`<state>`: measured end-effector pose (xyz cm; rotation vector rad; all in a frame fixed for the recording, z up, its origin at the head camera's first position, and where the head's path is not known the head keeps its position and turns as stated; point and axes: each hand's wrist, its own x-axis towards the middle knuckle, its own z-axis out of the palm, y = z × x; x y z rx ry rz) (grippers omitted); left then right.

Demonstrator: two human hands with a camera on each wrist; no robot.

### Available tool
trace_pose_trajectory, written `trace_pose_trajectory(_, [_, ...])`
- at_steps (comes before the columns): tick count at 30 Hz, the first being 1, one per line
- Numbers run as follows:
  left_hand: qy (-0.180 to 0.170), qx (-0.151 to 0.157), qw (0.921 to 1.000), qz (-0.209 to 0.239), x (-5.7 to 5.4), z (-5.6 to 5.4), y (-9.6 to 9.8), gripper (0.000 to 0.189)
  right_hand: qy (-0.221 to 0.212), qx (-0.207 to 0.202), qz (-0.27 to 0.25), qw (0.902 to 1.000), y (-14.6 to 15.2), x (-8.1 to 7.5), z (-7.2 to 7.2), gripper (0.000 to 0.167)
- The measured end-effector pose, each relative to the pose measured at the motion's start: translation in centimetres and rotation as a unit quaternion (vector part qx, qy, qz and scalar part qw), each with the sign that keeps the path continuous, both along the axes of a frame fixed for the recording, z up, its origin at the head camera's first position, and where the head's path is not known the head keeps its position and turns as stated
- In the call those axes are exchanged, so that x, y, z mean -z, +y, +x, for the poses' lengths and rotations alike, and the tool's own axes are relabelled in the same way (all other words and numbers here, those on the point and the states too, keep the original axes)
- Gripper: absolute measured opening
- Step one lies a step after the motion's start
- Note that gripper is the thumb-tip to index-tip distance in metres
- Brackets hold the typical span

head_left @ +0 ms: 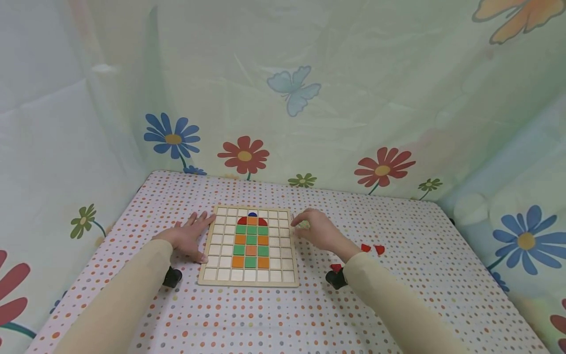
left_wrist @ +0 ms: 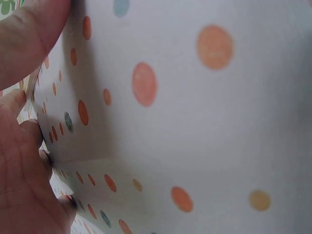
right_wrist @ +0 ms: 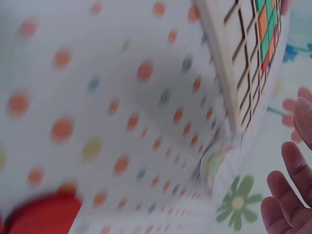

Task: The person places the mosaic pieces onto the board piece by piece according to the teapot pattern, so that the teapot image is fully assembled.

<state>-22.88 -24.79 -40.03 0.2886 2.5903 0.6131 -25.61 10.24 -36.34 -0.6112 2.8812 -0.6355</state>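
left hand (head_left: pixel 186 238) splays against the board (head_left: pixel 247 283), right hand (head_left: pixel 322 230) hovers beside it, fingers relaxed (one red piece (head_left: pixel 336 267) partly hidden).

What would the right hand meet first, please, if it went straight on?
The right hand would probably meet the right edge of the wooden board, though the hand's height is unclear.

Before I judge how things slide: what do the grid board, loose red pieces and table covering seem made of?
Grid board: probably wood, matt, from its pale tan frame.
Red pieces: perhaps painted wood or plastic; smooth-looking, evenly red.
Table covering: printed fabric or thin vinyl, I can't tell which; matt, without strong glare.
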Motion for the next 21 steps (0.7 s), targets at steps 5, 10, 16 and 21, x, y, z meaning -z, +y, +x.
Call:
trace_pose_trajectory(5, [-0.005,-0.001,1.0,-0.002,0.0,-0.1,0.1,0.115,0.015,0.013,-0.006,0.9998,4.1,-0.5,-0.4,0.021])
trace_pose_trajectory(10, [-0.007,-0.005,1.0,-0.002,0.1,-0.2,0.2,0.116,0.02,0.061,0.013,0.9978,7.7,-0.9,-0.6,0.024])
trace_pose_trajectory(16, [-0.005,-0.008,0.9999,-0.009,0.1,-0.2,0.2,0.116,0.018,0.103,0.023,0.9942,11.1,-1.0,-0.3,0.026])
trace_pose_trajectory(21, [-0.006,-0.011,0.9999,-0.011,0.2,-0.2,0.1,0.117,0.012,0.111,0.034,0.9932,13.2,-0.6,0.2,0.026])
